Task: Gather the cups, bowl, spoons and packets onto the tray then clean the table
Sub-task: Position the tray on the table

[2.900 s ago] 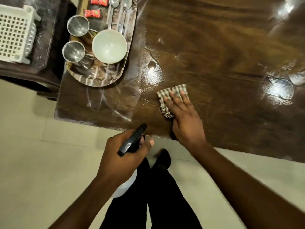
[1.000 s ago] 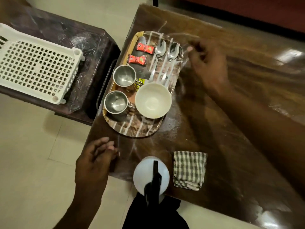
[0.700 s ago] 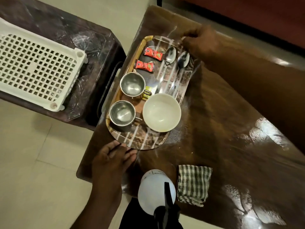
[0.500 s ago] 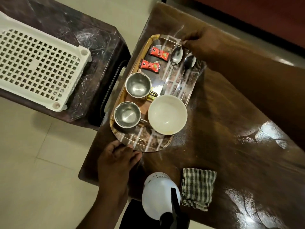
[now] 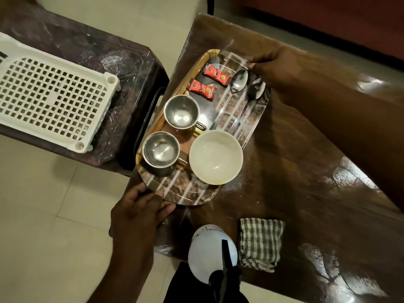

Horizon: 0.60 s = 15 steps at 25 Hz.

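A patterned tray lies at the left end of the glossy wooden table. On it stand two steel cups, a white bowl, two spoons and two red packets. My left hand grips the tray's near rim, thumb on top. My right hand grips the far rim beside the spoons. A checked cloth and a white spray bottle sit near the table's front edge.
A dark side table stands left of the tray, carrying a white perforated basket. Pale tiled floor lies below it. A dark red surface runs along the far side.
The cloth and spray bottle were put down at the table's front edge. My right hand reached over to the tray's far rim and my left hand closed on its near rim.
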Available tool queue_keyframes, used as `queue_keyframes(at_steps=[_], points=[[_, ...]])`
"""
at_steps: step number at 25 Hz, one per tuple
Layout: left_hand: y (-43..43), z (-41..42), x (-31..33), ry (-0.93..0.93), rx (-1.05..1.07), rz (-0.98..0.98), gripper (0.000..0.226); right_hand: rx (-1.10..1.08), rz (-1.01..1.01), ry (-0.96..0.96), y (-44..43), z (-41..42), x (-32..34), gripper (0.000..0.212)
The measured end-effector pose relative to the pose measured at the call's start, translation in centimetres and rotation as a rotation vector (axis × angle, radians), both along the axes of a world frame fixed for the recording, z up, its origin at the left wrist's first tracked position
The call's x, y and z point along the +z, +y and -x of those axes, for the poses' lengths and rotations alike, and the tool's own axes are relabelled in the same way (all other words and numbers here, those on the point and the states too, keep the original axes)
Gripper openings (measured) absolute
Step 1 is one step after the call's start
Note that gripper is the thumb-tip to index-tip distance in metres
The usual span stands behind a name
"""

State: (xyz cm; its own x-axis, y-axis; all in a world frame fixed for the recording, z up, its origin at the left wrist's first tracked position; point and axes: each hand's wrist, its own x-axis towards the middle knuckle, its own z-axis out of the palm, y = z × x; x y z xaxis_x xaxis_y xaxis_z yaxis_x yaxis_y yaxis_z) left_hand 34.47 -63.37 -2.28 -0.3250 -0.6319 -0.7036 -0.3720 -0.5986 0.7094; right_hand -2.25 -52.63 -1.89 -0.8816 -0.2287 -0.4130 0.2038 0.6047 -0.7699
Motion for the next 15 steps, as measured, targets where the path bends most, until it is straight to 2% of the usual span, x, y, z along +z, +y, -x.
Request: queue_keyframes(at_steps=[3,6,9,11,15], points=[[-0.7,-0.2,1.9,0.026,-0.026,0.043,0.029,-0.086,0.069,-0.043,2.9,-0.8,2.0,0.011],[-1.0,-0.3,5.6,0.042,-0.082,0.069,0.028,-0.177,0.142,-0.089,6.2,-2.6,5.5,0.022],[-1.4,-0.1,10.9,0.052,-0.146,0.095,0.030,-0.250,0.207,-0.091,10.2,-4.8,11.1,0.010],[-1.4,0.7,14.6,0.083,-0.187,0.117,0.032,-0.293,0.235,-0.101,13.5,-6.4,15.1,0.020],[-0.8,2.2,22.0,0.127,-0.333,0.167,0.032,-0.329,0.315,-0.095,20.7,-10.6,23.4,0.022]])
